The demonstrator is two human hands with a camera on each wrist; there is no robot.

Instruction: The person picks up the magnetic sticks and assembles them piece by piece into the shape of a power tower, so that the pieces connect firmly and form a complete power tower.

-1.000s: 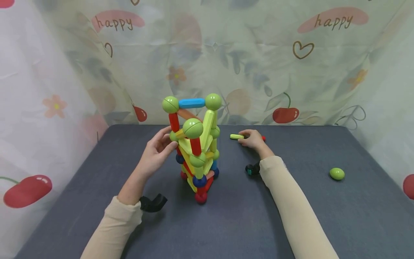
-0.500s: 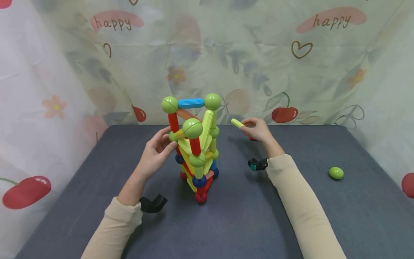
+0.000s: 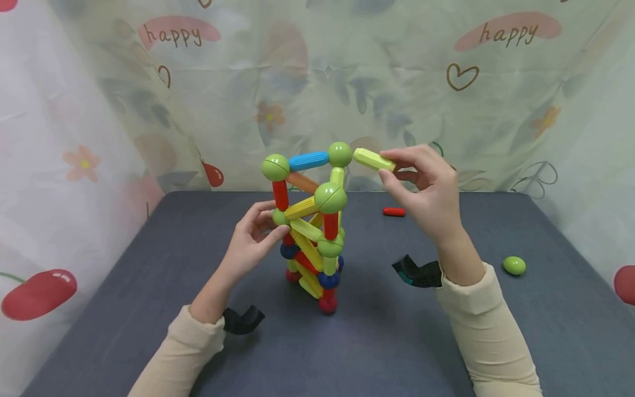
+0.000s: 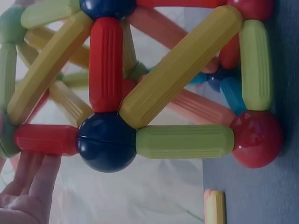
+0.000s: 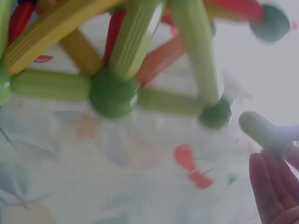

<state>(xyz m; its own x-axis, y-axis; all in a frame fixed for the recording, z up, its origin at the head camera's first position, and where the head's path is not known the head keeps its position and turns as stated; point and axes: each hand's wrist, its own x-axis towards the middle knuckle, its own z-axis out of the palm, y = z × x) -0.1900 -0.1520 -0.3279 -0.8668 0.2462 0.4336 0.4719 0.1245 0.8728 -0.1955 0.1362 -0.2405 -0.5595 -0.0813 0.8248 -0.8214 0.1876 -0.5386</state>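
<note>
A tower of magnetic rods and balls (image 3: pixel 307 256) stands on the dark table, with green balls at the top and blue and red ones lower down. My left hand (image 3: pixel 255 240) grips its left side by a green ball, thumb in front and fingers partly hidden behind. In the left wrist view those fingers (image 4: pixel 35 182) reach behind a red rod. My right hand (image 3: pixel 429 190) pinches a light green magnetic rod (image 3: pixel 373 160) between thumb and fingers. The rod's free end is close beside the top right green ball (image 3: pixel 340 154); the right wrist view shows a small gap there.
On the table (image 3: pixel 377 347), a red rod (image 3: pixel 394 212) lies beyond my right wrist. Farther right is a loose green ball (image 3: pixel 514 266). A patterned cloth (image 3: pixel 317 82) hangs behind the table's far edge. Low in the left wrist view lies a yellow stick (image 4: pixel 215 207).
My right hand has lifted the light green rod off the table and brought it up beside the tower's top. The tower has turned and shifted slightly right with my left hand. The red rod is uncovered.
</note>
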